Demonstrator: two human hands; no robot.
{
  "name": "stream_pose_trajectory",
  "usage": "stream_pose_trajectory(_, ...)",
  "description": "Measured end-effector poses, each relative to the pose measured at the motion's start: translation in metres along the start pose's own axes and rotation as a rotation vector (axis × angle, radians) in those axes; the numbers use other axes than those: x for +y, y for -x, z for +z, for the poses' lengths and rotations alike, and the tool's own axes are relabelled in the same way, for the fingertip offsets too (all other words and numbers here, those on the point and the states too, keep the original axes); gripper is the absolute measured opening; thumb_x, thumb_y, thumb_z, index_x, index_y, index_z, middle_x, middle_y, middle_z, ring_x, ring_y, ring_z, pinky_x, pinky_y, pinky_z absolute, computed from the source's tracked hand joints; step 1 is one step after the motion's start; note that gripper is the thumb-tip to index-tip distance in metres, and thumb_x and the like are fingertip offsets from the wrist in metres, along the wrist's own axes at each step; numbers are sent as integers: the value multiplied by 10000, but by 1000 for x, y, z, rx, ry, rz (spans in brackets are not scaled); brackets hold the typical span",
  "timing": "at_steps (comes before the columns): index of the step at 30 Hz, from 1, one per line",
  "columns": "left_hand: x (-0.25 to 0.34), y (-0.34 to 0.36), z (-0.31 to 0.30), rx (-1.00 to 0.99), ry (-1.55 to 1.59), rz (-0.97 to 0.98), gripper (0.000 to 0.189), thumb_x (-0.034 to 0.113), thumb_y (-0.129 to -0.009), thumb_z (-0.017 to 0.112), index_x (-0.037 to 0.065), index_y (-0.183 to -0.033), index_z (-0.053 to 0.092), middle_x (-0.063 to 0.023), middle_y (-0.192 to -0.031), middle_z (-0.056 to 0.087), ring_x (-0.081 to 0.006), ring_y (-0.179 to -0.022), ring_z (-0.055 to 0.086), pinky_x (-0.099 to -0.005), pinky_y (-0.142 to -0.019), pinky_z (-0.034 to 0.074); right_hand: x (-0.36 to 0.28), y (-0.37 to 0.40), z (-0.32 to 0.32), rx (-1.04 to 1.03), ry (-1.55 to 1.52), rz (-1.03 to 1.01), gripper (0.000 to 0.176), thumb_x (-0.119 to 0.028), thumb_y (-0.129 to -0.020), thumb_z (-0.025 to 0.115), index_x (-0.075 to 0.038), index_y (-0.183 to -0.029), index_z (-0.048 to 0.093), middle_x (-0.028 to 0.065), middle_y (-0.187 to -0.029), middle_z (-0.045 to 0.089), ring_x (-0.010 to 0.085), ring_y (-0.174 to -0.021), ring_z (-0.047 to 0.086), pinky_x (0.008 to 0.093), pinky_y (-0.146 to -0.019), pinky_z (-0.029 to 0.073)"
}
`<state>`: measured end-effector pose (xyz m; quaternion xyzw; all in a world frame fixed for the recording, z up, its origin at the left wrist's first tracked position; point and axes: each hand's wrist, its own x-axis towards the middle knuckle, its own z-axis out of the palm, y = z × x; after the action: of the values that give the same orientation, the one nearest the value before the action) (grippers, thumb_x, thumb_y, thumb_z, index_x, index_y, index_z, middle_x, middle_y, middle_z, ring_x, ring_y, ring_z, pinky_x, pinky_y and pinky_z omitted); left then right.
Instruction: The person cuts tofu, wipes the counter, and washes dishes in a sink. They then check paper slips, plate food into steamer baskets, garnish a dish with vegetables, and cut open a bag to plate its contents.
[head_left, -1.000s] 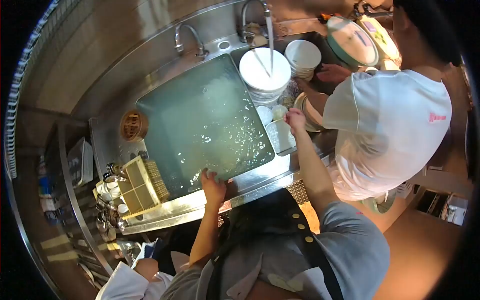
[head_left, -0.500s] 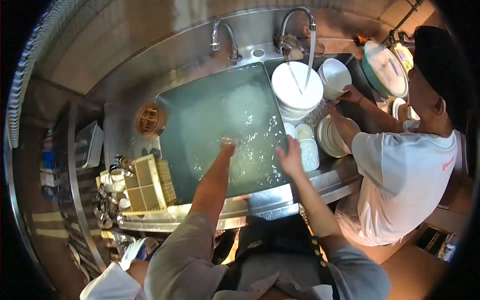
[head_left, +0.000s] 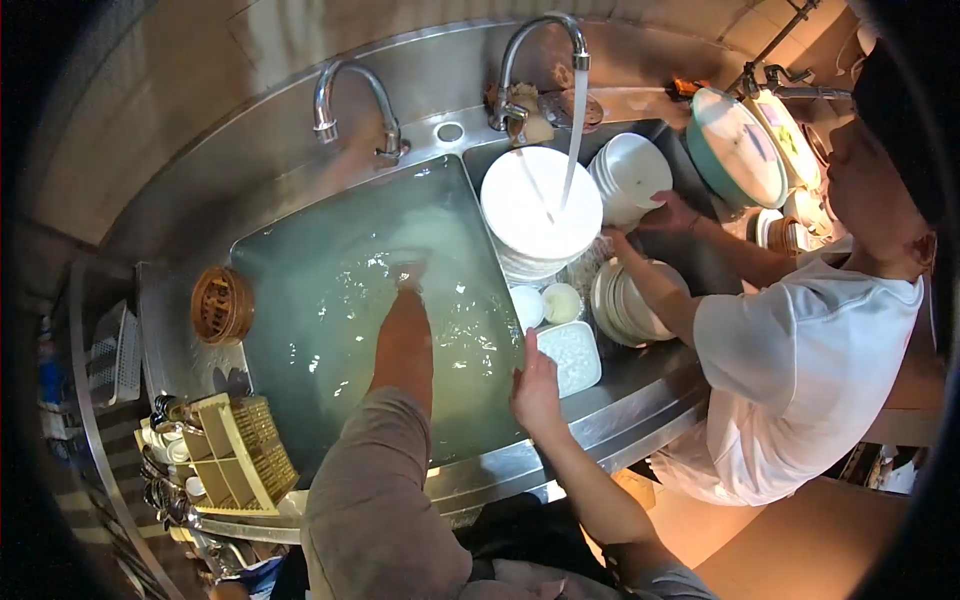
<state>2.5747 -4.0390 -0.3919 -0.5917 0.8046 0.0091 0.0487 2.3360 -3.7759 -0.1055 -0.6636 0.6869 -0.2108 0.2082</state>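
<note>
My left hand (head_left: 407,274) is under the cloudy water of the large sink basin (head_left: 300,400); its fingers are hidden below the surface. At the basin's right edge my right hand (head_left: 537,393) has its fingers stretched upward and nothing visible in it. Close beside it stands a white rectangular container (head_left: 572,360) with bubbly water inside. Small round bowls (head_left: 561,303) sit just behind that container. Farther back, a tap runs water onto a stack of white plates (head_left: 540,205).
A co-worker's hands (head_left: 672,212) reach by stacked white bowls (head_left: 636,172) and tilted plates (head_left: 640,305) on the right. At left are a bamboo steamer (head_left: 222,305) and a yellow divided cutlery rack (head_left: 235,455). A green-rimmed basin (head_left: 735,145) stands at back right.
My left hand has reached farther toward the back of the basin, still underwater. My right hand has come nearer the rectangular container's left side. The whole view has shifted right.
</note>
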Motion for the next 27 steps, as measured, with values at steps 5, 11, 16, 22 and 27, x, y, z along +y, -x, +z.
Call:
stream_pose_trajectory(5,20,-2,-8,-47,52,-49,210,229,-823,538,116,-961,649,-87,-1011,636,-248,-933,608,-447,-758,484,-1,0,0,0,-17,30,730,-4,-781,571,41,-1384,161,233,-963,528,398,-883,497,464,-808,392)
stream_pose_trajectory(11,23,19,3,-36,78,-78,195,221,-813,544,115,-936,651,-87,-990,637,-246,-914,610,-443,-745,485,-1,-1,1,18,-36,36,737,-18,-783,579,20,-1392,165,236,-964,528,395,-885,499,462,-806,398)
stream_pose_trajectory(16,14,32,10,-24,109,-107,182,215,-804,549,115,-915,652,-87,-973,638,-245,-899,612,-440,-734,486,-7,-1,-3,27,-83,91,751,25,-758,587,-30,-1400,201,222,-990,542,386,-902,514,461,-803,410)
stream_pose_trajectory(22,17,56,19,-31,134,-138,167,208,-793,555,115,-890,654,-87,-952,638,-244,-880,615,-436,-721,487,-12,-4,-3,-20,-54,113,725,-1,-778,578,-10,-1393,194,233,-987,525,391,-898,507,465,-801,405)
stream_pose_trajectory(27,12,69,19,-34,131,-158,155,202,-784,559,115,-869,656,-87,-935,639,-242,-865,617,-432,-710,488,-9,-4,-4,2,-51,91,727,8,-768,589,-3,-1384,205,227,-964,540,389,-888,525,464,-779,419)
